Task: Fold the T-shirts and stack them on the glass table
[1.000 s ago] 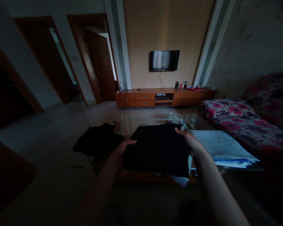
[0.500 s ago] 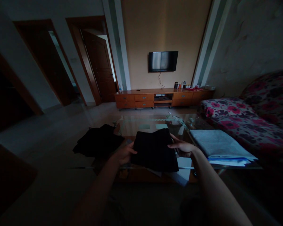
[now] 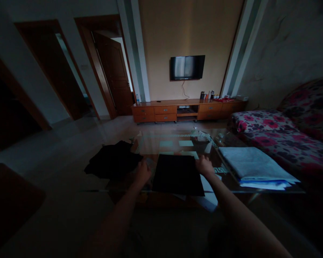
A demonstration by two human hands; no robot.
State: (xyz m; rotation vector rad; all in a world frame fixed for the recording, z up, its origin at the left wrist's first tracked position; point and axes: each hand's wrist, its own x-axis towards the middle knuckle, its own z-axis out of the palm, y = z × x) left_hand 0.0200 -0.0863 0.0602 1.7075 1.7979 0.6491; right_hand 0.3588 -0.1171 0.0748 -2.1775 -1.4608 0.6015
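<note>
Folded black cloth (image 3: 177,174) lies flat on the glass counter (image 3: 174,141), near edge, roughly square. My left hand (image 3: 142,172) sits at the cloth's left edge, my right hand (image 3: 204,166) at its far right corner. So the cloth lies between the two grips, both touching or just beside its edges. The room is too dark to be sure of contact on the left.

Grip state: left looks curled into a loose fist, but I cannot tell whether it pinches fabric. Right hand is knuckles-up at the cloth's corner, fingers hidden; cannot tell if it is clamped either.

Relative to the folded black cloth:
- left of it, past the left hand, a crumpled dark garment (image 3: 111,163) hangs over the counter's left end
- right of it, a stack of folded pale cloths (image 3: 254,167), grey on top with white and blue beneath, well clear of the right hand
- beyond it, small clutter (image 3: 204,135) at the counter's far end, too dim to identify
- further right, a floral sofa (image 3: 285,129)
</note>
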